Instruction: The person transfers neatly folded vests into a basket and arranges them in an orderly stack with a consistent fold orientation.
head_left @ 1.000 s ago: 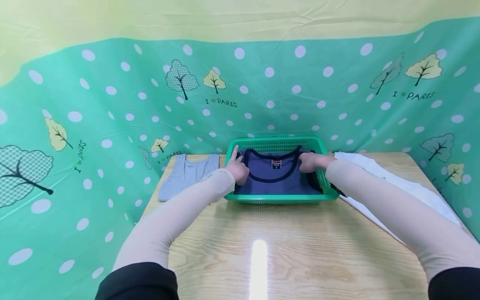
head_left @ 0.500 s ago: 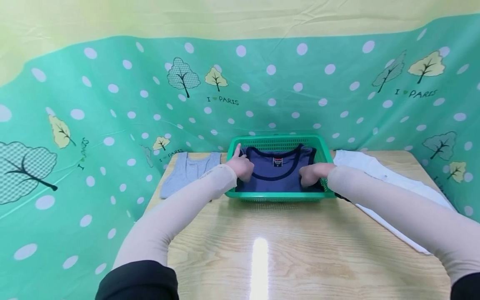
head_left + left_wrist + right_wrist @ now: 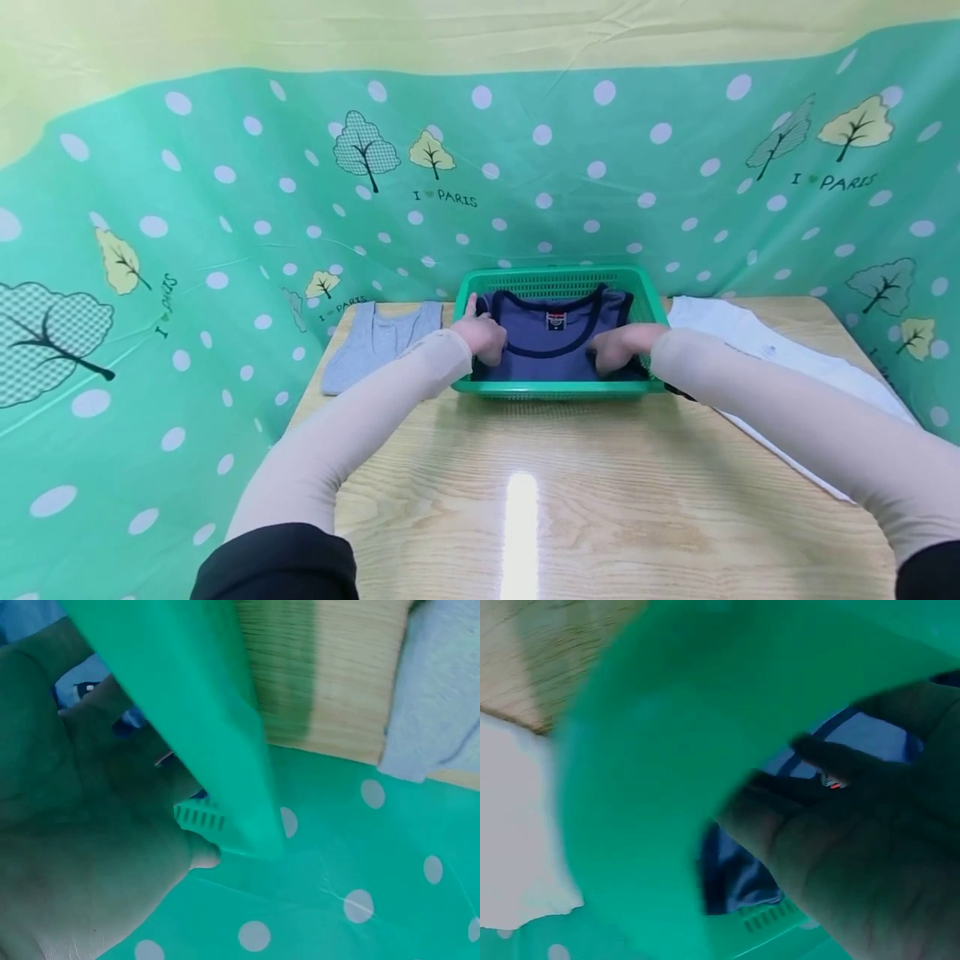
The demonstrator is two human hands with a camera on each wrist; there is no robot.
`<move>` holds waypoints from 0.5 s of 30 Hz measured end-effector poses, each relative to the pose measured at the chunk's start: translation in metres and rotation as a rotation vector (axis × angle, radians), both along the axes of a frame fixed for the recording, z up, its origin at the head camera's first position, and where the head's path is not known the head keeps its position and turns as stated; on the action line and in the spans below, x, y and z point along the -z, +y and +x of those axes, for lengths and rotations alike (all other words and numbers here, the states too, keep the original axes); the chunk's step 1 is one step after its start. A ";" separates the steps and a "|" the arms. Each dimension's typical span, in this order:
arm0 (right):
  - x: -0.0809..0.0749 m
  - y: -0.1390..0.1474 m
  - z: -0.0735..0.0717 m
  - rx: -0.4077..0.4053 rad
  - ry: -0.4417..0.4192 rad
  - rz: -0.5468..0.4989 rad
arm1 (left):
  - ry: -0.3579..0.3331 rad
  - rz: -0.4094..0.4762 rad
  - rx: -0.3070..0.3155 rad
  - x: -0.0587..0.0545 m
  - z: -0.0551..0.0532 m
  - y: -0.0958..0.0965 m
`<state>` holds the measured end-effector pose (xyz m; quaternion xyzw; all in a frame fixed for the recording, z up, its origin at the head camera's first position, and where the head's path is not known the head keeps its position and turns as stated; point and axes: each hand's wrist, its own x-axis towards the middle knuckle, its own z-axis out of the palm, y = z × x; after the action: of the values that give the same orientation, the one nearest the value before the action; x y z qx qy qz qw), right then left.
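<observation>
A navy garment [image 3: 551, 362] with a black-trimmed round neckline and a small label [image 3: 556, 320] lies in the green plastic basket [image 3: 558, 388]. At the basket's left side my left hand [image 3: 486, 337] reaches in onto the garment, fingers spread, thumb pointing up along the side. Its fingers [image 3: 127, 735] pass behind the rim in the left wrist view. My right hand [image 3: 617, 348] is low over the garment's right half, fingertips against the cloth. In the right wrist view, its fingers [image 3: 840, 761] are extended and slightly bent over the garment [image 3: 739, 874], partly hidden by the rim.
A grey tank top [image 3: 375, 337] lies on the wooden table [image 3: 600, 483] left of the basket. White clothing [image 3: 787, 375] is spread to the right, under my right forearm. A green dotted curtain [image 3: 570, 183] hangs close behind the basket.
My right hand has moved from the garment's upper right shoulder down and toward its middle, uncovering the shoulder. The left hand has shifted slightly onto the cloth.
</observation>
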<state>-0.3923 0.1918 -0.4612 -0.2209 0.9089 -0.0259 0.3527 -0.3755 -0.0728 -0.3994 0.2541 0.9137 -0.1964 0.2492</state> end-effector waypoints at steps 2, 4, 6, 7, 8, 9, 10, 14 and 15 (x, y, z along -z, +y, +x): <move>-0.015 -0.012 0.012 0.009 -0.051 -0.025 | -0.030 0.021 -0.001 -0.001 0.002 0.003; -0.035 -0.023 0.029 0.011 -0.083 -0.042 | -0.066 0.032 0.002 -0.001 0.004 0.006; -0.046 -0.030 0.041 0.024 -0.099 -0.049 | -0.107 0.030 0.009 -0.001 0.005 0.007; -0.049 -0.031 0.044 0.026 -0.096 -0.047 | -0.123 0.028 0.014 -0.001 0.005 0.007; -0.050 -0.033 0.046 0.032 -0.095 -0.046 | -0.136 0.026 0.013 0.000 0.005 0.006; -0.050 -0.033 0.048 0.033 -0.093 -0.046 | -0.144 0.024 0.010 0.000 0.004 0.006; -0.050 -0.034 0.048 0.032 -0.095 -0.049 | -0.150 0.022 0.006 0.000 0.004 0.005; -0.047 -0.033 0.047 0.033 -0.107 -0.078 | -0.145 0.020 -0.002 -0.001 0.003 0.003; -0.047 -0.032 0.047 0.027 -0.105 -0.085 | -0.143 0.018 -0.001 -0.002 0.003 0.002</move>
<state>-0.3455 0.1599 -0.4141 -0.2218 0.8900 -0.0807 0.3900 -0.3726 -0.0705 -0.3977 0.2693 0.8954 -0.1694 0.3115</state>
